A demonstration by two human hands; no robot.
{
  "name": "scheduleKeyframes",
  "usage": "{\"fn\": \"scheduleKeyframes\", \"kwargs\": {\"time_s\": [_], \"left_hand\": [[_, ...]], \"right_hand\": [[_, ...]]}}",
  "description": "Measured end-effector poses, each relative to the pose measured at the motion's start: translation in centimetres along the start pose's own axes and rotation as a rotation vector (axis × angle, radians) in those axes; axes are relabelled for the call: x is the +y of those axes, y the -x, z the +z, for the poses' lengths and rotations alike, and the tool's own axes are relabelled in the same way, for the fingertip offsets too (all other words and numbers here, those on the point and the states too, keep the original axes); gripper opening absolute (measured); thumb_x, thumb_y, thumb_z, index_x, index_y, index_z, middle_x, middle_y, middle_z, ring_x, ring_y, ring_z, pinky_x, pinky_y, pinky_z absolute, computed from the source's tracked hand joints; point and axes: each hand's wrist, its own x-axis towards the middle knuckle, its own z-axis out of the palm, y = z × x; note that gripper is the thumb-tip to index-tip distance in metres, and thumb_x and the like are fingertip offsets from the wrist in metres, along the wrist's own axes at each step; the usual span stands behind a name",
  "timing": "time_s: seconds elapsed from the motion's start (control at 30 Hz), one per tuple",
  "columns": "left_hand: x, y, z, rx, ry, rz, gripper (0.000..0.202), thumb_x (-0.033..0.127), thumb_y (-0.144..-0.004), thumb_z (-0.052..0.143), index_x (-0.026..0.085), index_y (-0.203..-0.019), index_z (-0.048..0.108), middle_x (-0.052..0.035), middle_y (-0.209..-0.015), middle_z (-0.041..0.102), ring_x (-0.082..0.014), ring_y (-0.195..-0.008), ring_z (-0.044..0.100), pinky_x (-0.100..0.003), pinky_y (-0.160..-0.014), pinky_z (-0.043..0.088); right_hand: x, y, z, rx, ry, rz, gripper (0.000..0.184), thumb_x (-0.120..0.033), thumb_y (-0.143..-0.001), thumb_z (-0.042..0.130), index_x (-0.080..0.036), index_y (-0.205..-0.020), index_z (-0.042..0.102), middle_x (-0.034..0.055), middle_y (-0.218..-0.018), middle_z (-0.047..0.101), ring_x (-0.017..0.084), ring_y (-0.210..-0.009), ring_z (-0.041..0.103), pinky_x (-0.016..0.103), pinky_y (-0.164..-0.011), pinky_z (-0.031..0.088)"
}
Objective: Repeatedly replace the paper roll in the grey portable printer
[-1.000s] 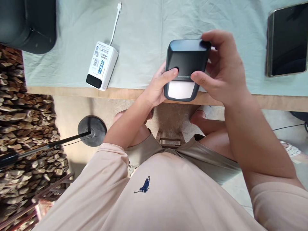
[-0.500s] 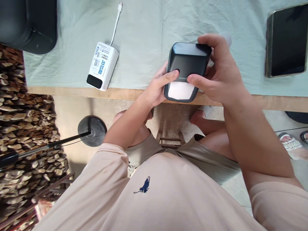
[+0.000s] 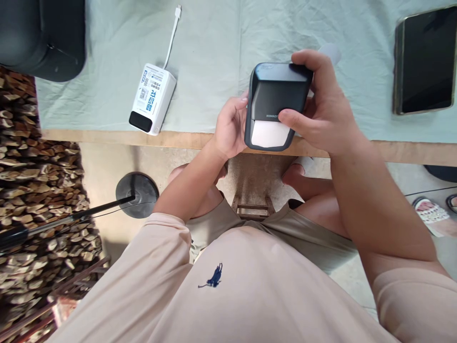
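I hold a small black label printer with a white lower panel over the near edge of the table. My right hand wraps its right side, index finger over the top corner and thumb on its front. My left hand curls against its left edge, fingertips at the side seam. A pale roll-like object peeks out behind my right fingers.
A white power bank with a white cable lies on the pale green cloth to the left. A dark tablet lies at the far right, a black bag at the top left. A stand base sits on the floor below.
My left thumb has come off the printer's front button and the hand now curls at the left edge. The printer has tilted slightly. My right hand keeps its hold.
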Motion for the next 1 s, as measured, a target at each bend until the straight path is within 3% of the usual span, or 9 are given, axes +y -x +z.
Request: {"fn": "scheduleKeyframes", "kwargs": {"time_s": [0.1,0.2,0.33,0.5,0.6,0.67,0.8,0.9,1.0], "left_hand": [[-0.1,-0.3,-0.1,-0.100,-0.062,-0.033,0.047,0.038,-0.114,0.035,0.024,-0.127,0.077,-0.0089,-0.089,0.084,-0.0350,-0.139,0.080,-0.040,-0.103,0.069],[-0.3,-0.5,-0.2,-0.128,-0.053,-0.012,0.050,0.036,-0.113,0.027,0.022,-0.123,0.074,-0.0073,-0.085,0.079,-0.0336,-0.131,0.085,-0.041,-0.094,0.072],[-0.4,-0.4,-0.3,-0.173,-0.037,0.013,0.035,0.036,-0.110,0.042,0.026,-0.109,0.075,-0.0056,-0.081,0.078,-0.0306,-0.123,0.087,-0.037,-0.094,0.072],[-0.5,-0.4,-0.6,-0.211,-0.031,0.031,0.045,0.021,-0.111,0.031,0.027,-0.093,0.072,-0.0028,-0.061,0.064,-0.0275,-0.107,0.087,-0.035,-0.095,0.070],[-0.5,-0.4,-0.7,-0.272,0.039,0.077,0.039,0.018,-0.109,0.041,0.026,-0.076,0.061,0.0003,-0.058,0.058,-0.0208,-0.086,0.083,-0.032,-0.095,0.070],[-0.6,-0.3,-0.6,-0.267,0.059,0.094,0.041,0.018,-0.109,0.043,0.025,-0.071,0.057,0.0012,-0.060,0.060,-0.0185,-0.082,0.082,-0.032,-0.096,0.070],[-0.6,-0.3,-0.4,-0.250,0.036,0.085,0.046,0.017,-0.112,0.036,0.025,-0.076,0.063,-0.0042,-0.072,0.073,-0.0255,-0.109,0.088,-0.034,-0.097,0.070],[-0.5,-0.3,-0.4,-0.247,0.011,0.077,0.041,0.021,-0.112,0.042,0.028,-0.080,0.066,-0.0066,-0.087,0.085,-0.0274,-0.130,0.085,-0.034,-0.106,0.069],[-0.4,-0.2,-0.4,-0.236,-0.008,0.065,0.040,0.024,-0.112,0.044,0.032,-0.080,0.067,-0.0065,-0.092,0.089,-0.0271,-0.144,0.079,-0.033,-0.116,0.065]], "right_hand": [[-0.2,0.0,0.0,0.000,0.006,0.017,0.078,-0.067,-0.086,0.091,-0.050,-0.153,0.057,-0.0003,-0.155,0.063,0.022,-0.106,0.066,0.034,-0.075,0.061],[-0.3,0.1,-0.1,-0.003,0.016,0.019,0.078,-0.069,-0.086,0.090,-0.053,-0.155,0.057,-0.0011,-0.154,0.064,0.023,-0.104,0.068,0.036,-0.076,0.062],[0.0,0.2,-0.3,-0.015,0.048,0.021,0.085,-0.065,-0.083,0.090,-0.057,-0.159,0.054,-0.0026,-0.161,0.062,0.024,-0.106,0.071,0.038,-0.078,0.066],[0.0,0.0,-1.0,-0.013,0.127,0.031,0.085,-0.065,-0.085,0.086,-0.049,-0.163,0.055,0.0010,-0.161,0.065,0.026,-0.113,0.073,0.040,-0.082,0.070],[-0.4,0.0,-2.0,0.011,0.246,0.031,0.076,-0.058,-0.092,0.083,-0.045,-0.163,0.059,0.0032,-0.162,0.067,0.030,-0.129,0.073,0.039,-0.085,0.071],[-0.6,-0.1,-2.7,0.050,0.344,-0.024,0.074,-0.054,-0.092,0.084,-0.041,-0.162,0.062,0.0051,-0.161,0.068,0.030,-0.126,0.074,0.038,-0.081,0.071],[-1.3,0.0,-3.2,0.044,0.524,-0.156,0.074,-0.044,-0.082,0.092,-0.040,-0.153,0.070,0.0071,-0.152,0.071,0.028,-0.106,0.078,0.041,-0.078,0.072],[-2.1,0.0,-2.7,-0.023,0.624,-0.211,0.087,-0.039,-0.079,0.093,-0.043,-0.160,0.063,0.0078,-0.160,0.068,0.032,-0.113,0.079,0.047,-0.086,0.073],[-3.0,0.1,-2.3,-0.064,0.679,-0.165,0.090,-0.039,-0.083,0.091,-0.044,-0.166,0.057,0.0076,-0.167,0.064,0.034,-0.116,0.079,0.051,-0.095,0.073]]}}
